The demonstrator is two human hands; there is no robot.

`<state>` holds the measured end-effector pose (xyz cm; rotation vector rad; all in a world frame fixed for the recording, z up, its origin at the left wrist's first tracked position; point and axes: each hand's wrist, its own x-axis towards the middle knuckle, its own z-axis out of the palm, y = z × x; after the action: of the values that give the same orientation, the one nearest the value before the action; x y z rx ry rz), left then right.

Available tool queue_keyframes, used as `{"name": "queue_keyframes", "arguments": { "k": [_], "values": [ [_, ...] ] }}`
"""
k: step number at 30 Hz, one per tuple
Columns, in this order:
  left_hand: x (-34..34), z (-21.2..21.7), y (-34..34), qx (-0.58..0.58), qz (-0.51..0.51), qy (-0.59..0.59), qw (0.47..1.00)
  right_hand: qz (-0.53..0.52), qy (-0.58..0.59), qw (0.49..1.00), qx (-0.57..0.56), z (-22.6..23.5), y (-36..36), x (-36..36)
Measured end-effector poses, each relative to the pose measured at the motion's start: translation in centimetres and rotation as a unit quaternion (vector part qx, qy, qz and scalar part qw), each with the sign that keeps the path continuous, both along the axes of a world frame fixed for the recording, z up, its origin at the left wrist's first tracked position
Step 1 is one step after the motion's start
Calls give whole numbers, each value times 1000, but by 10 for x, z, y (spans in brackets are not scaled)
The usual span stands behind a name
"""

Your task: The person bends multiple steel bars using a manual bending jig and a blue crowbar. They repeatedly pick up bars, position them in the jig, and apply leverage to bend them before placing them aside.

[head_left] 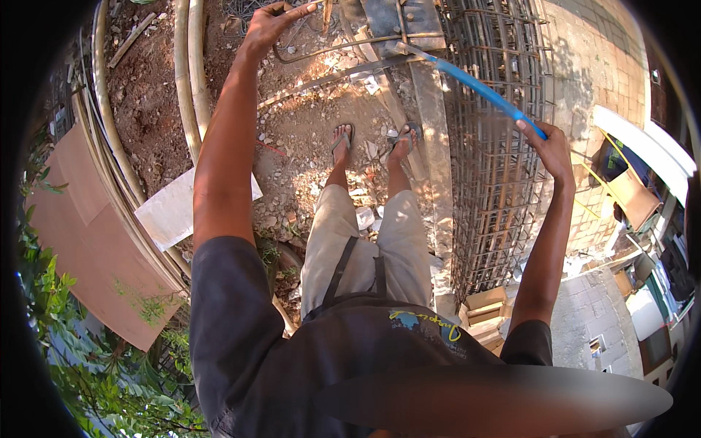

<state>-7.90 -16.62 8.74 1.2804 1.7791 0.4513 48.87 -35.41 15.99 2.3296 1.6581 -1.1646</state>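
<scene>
My right hand (548,146) is wrapped round the end of a long blue handle (478,87) on the right. The handle's bare metal tip (412,50) meets a dark metal plate with pegs (423,22) at the top of the view. A thin steel bar (343,48) runs left from this plate and curves up near my left hand (274,25). The left fingers are closed at the top edge and seem to pinch the bent end of that bar. Their grip is partly cut off by the frame.
A tall cage of tied rebar (493,182) stands close on the right, beside a plank (440,168). Bamboo poles (186,73) and a brown sheet (95,233) lie left. Stony soil surrounds my sandalled feet. Cut blocks (485,310) sit by the cage's near end.
</scene>
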Motion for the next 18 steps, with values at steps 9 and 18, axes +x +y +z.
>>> {"name": "queue_keyframes", "arguments": {
  "k": [9, 18],
  "values": [
    [-6, -44, 15, 102, -51, 68, 991, -78, -52, 995, 33, -4, -27, -19],
    [-1, -26, 19, 15, -63, 20, 998, -306, -71, 948, 53, -3, -137, -195]
  ]
}}
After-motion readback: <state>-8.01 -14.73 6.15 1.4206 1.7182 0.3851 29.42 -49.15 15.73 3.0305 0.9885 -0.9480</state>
